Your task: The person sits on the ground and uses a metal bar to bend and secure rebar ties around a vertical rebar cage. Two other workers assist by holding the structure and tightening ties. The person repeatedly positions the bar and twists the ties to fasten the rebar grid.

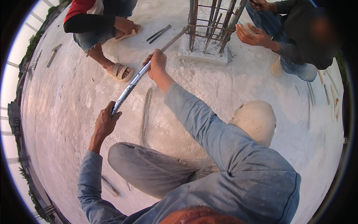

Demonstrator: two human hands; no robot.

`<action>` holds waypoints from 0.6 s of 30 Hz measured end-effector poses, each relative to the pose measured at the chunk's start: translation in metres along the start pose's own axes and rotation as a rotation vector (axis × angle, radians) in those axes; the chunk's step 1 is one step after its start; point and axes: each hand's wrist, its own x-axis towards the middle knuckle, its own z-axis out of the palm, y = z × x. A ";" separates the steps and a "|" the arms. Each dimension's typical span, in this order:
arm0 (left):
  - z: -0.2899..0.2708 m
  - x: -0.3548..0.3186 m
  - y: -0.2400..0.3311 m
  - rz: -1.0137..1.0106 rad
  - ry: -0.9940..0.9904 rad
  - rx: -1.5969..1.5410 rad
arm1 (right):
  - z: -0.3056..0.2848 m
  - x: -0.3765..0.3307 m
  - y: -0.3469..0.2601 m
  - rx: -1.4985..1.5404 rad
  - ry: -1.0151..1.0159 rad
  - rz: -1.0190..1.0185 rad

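Note:
Both my hands grip a long rebar bending bar (129, 87) that slants up and away to the right. My left hand (106, 121) is wrapped round the near end of its shiny, scuffed pipe handle. Further up, my right hand (158, 67) closes round the bar where the pipe meets a thinner, dull shaft. The bar's far end touches a cage of upright rebar (193, 24) at a horizontal tie. Whether it is hooked round that tie is too small to tell. The cage rises from a low concrete block (203, 56).
A bundle of thin tie wires (146, 117) lies before my knee. Dark long-handled pincers (159, 33) rest left of the cage. One co-worker's hand (125, 27) is at far left; another co-worker's hand (253, 36) is beside the cage's right. A stick (110, 186) lies near my left forearm.

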 end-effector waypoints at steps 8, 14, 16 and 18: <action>0.024 0.008 -0.019 0.032 -0.096 -0.113 | -0.010 0.009 0.022 -0.197 0.081 -0.103; 0.021 0.070 -0.089 0.171 0.054 0.075 | -0.022 0.026 0.005 -0.699 -0.104 0.035; 0.007 0.109 -0.115 0.157 0.061 0.141 | -0.023 0.027 -0.015 -0.929 -0.123 0.044; -0.001 0.141 -0.141 0.108 0.045 0.127 | -0.032 0.025 -0.044 -1.036 -0.220 0.110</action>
